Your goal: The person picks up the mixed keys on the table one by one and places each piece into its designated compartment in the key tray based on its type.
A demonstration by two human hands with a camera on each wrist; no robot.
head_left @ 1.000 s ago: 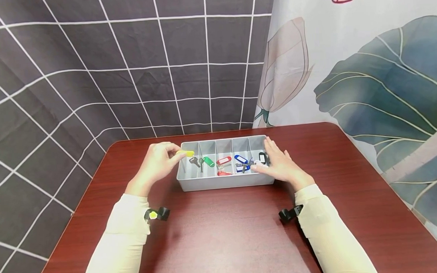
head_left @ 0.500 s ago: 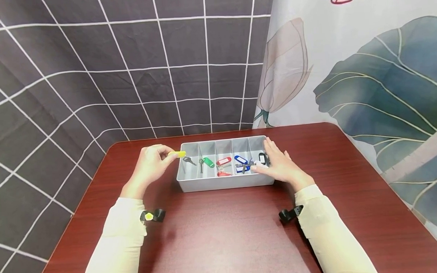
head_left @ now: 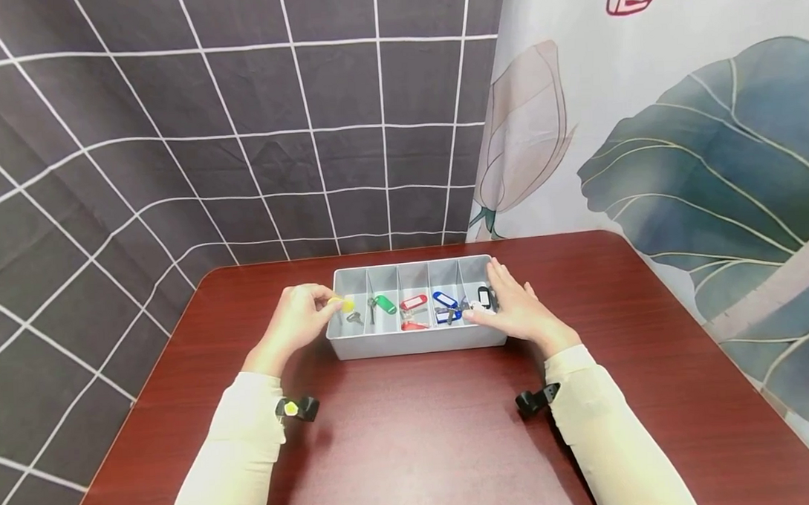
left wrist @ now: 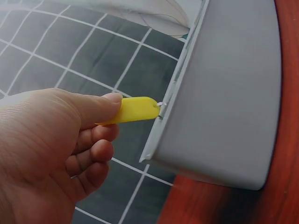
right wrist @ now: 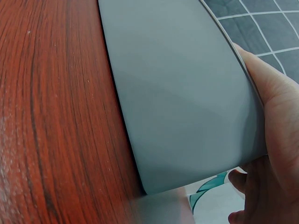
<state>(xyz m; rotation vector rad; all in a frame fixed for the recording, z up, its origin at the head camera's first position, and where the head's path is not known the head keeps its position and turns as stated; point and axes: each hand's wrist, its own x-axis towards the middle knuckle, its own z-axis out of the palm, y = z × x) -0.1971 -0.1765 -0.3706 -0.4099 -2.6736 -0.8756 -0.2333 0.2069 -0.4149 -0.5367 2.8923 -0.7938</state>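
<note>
My left hand (head_left: 300, 315) pinches a yellow key tag (left wrist: 138, 108) between thumb and forefinger at the left rim of a grey divided box (head_left: 417, 344). A key (head_left: 355, 317) on the tag shows over the leftmost compartment; in the left wrist view the rim hides it. My right hand (head_left: 522, 308) rests on the box's right end, fingers stretched along that side and thumb reaching over the front rim. A green key tag (head_left: 385, 304), red key tags (head_left: 414, 302), blue key tags (head_left: 444, 299) and a black key tag (head_left: 484, 297) lie inside, with keys.
The box stands on a dark red wooden table (head_left: 411, 430). Behind it hangs a dark curtain (head_left: 258, 87) with white grid lines. A white curtain with a leaf print (head_left: 708, 145) hangs at the right. Each wrist wears a small black camera.
My left hand drew left with the yellow key tag, then came back right and lower over the leftmost compartment. The right hand has stayed on the box.
</note>
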